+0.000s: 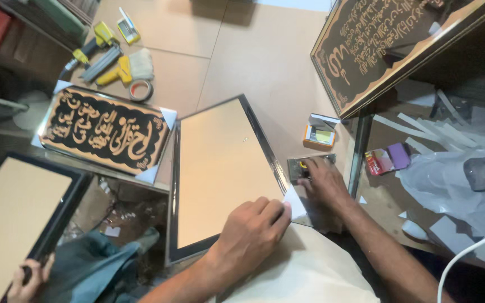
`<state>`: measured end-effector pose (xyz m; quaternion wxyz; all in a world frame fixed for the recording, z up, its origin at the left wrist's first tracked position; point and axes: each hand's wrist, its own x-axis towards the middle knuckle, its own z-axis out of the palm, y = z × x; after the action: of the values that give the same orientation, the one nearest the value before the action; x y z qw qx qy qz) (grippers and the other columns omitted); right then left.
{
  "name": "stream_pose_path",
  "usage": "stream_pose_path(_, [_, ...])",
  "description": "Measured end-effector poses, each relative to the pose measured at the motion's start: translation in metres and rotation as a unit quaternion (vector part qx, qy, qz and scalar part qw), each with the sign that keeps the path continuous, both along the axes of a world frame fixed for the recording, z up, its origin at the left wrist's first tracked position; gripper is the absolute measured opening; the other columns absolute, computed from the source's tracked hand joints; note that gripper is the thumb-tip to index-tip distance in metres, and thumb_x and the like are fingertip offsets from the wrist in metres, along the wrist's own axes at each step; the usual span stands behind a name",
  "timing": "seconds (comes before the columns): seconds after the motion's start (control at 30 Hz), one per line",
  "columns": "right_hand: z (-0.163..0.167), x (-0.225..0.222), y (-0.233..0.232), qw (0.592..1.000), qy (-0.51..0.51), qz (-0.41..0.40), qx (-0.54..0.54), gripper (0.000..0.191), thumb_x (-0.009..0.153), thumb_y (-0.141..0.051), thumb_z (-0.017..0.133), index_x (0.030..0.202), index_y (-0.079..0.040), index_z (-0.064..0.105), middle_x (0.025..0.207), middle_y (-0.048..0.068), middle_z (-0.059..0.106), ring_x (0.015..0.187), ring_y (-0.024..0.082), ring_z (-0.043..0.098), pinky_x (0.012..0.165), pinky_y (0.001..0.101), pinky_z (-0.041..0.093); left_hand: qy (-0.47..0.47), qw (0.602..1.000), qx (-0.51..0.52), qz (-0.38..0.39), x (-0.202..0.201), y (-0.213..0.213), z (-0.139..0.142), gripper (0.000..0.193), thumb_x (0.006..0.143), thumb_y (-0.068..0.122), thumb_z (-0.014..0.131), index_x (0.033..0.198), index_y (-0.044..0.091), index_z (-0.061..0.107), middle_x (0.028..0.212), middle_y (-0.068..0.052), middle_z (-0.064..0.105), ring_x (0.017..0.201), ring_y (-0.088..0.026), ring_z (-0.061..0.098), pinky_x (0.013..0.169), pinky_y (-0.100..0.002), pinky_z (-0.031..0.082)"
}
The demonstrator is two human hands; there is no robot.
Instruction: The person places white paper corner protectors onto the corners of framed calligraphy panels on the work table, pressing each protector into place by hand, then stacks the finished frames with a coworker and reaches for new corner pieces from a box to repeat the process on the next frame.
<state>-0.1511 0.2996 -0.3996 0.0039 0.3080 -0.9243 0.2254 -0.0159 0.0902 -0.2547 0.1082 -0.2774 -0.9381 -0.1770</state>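
A picture frame (220, 168) lies face down on the table, tan backing up, with a dark glossy rim. My left hand (251, 230) presses on its near right corner and pinches a white cardboard corner piece (294, 205) fitted there. Just beyond that corner, my right hand (322, 184) curls over a small metal tool (309, 163) with a yellow part. My fingers hide most of the tool.
A black and gold calligraphy frame (105, 132) with white corner pieces lies at the left, and another (377, 45) leans at the top right. Yellow tools, a brush and a tape roll (140, 90) lie behind. Another person's hand (26, 278) holds a third frame (18, 213). Crumpled plastic sheet (450, 179) is at the right.
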Motion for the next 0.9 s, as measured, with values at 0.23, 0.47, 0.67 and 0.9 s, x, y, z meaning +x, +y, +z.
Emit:
stream_pose_path(0.23, [-0.091, 0.007, 0.04, 0.979, -0.105, -0.044, 0.166, 0.048, 0.073, -0.034, 0.079, 0.109, -0.005, 0.066, 0.106, 0.016, 0.066, 0.105, 0.035, 0.064, 0.092, 0.0484, 0.05, 0.036, 0.999, 0.003, -0.01, -0.048, 0.051, -0.222, 0.007, 0.075, 0.02, 0.07, 0.075, 0.014, 0.069, 0.085, -0.003, 0.059, 0.082, -0.02, 0.063, 0.069, -0.036, 0.048])
stream_pose_path(0.47, [-0.092, 0.014, 0.067, 0.924, -0.287, -0.108, 0.227, 0.038, 0.086, -0.04, 0.067, 0.104, -0.006, 0.072, 0.095, 0.023, 0.073, 0.094, 0.042, 0.071, 0.085, 0.0534, 0.054, 0.066, 0.993, 0.026, 0.094, -0.039, 0.041, -0.3, 0.019, 0.085, 0.03, 0.073, 0.092, 0.012, 0.071, 0.096, -0.007, 0.061, 0.096, -0.022, 0.061, 0.091, -0.041, 0.044])
stream_pose_path(0.67, [-0.087, 0.034, 0.046, 0.944, -0.255, -0.064, 0.198, 0.042, 0.089, -0.046, 0.07, 0.1, -0.005, 0.074, 0.095, 0.021, 0.074, 0.095, 0.041, 0.07, 0.083, 0.0513, 0.055, -0.039, 0.969, 0.169, 0.177, -0.022, 0.034, -0.299, 0.032, 0.086, 0.044, 0.074, 0.105, 0.019, 0.072, 0.113, -0.01, 0.057, 0.114, -0.029, 0.05, 0.1, -0.05, 0.035])
stream_pose_path(0.9, [-0.109, 0.039, 0.019, 0.94, -0.265, -0.045, 0.212, 0.037, 0.085, -0.052, 0.073, 0.103, -0.02, 0.078, 0.091, 0.015, 0.076, 0.09, 0.038, 0.072, 0.08, 0.0507, 0.056, -0.042, 0.966, 0.166, 0.195, -0.022, 0.024, -0.308, 0.029, 0.085, 0.041, 0.075, 0.104, 0.019, 0.072, 0.118, -0.011, 0.058, 0.119, -0.029, 0.051, 0.103, -0.051, 0.034])
